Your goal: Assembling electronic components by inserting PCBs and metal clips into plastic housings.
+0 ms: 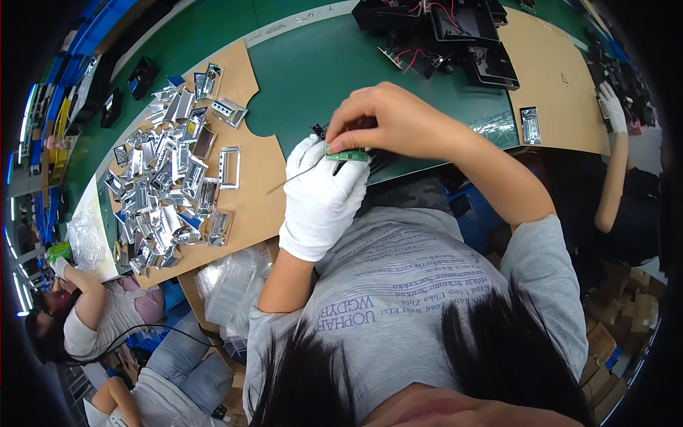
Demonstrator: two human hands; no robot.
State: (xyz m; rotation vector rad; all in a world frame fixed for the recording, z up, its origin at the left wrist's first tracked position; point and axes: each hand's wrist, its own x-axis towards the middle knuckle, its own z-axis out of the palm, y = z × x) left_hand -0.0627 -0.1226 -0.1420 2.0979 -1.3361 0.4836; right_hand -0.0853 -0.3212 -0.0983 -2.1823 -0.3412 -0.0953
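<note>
In front of my body, at the near edge of the green table, my left hand (320, 206) wears a white glove. Its fingers are closed around a small green circuit board (348, 156). My bare right hand (388, 117) reaches over from the right, thumb and bent fingers pinching the same board from above. A small black part (318, 131) pokes out beyond the gloved fingers; whether it is joined to the board I cannot tell. From the glove, a thin dark rod or wire (293, 179) slants down to the left. My fingers hide part of the board.
Left of my hands, shiny metal frames (163, 185) lie heaped on a cardboard sheet (260, 171). Black housings (466, 21) with red wires stand at the far side. One frame (530, 126) rests on the right cardboard (555, 78). A co-worker's gloved hand (612, 107) is at far right.
</note>
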